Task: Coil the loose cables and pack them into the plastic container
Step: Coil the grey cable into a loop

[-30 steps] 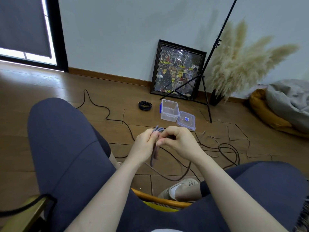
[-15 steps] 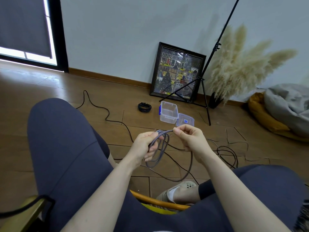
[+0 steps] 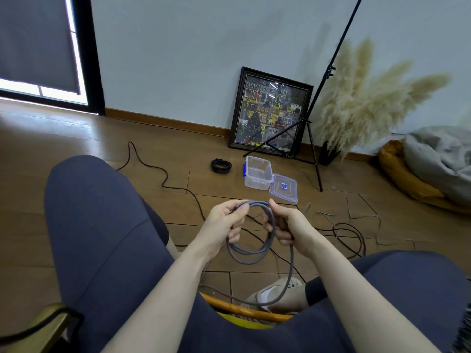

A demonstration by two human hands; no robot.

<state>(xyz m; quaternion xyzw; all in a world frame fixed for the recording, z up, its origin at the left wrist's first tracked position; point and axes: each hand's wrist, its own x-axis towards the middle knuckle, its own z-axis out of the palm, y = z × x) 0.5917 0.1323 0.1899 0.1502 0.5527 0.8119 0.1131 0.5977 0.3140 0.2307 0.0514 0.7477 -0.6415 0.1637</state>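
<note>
Both hands grasp the cable [image 3: 251,253] coil: left hand [image 3: 224,221] pinches top, right hand [image 3: 286,225] feeds; light, floppy, springs open.

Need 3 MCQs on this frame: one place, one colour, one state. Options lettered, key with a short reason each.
1. Where is the lid lying?
A. on the container
B. on the floor beside the container
C. on the person's lap

2. What colour is the cable held in the hands?
A. grey
B. red
C. white

3. What state is the container in?
A. shut with its lid on
B. open, nothing seen inside
C. open, full of cables

Key: 1 B, the lid lies flat on the floor against the container's right side. 2 A, the loops between the left hand and right hand are grey. 3 B, the box is uncovered and its clear walls show nothing inside.
</note>
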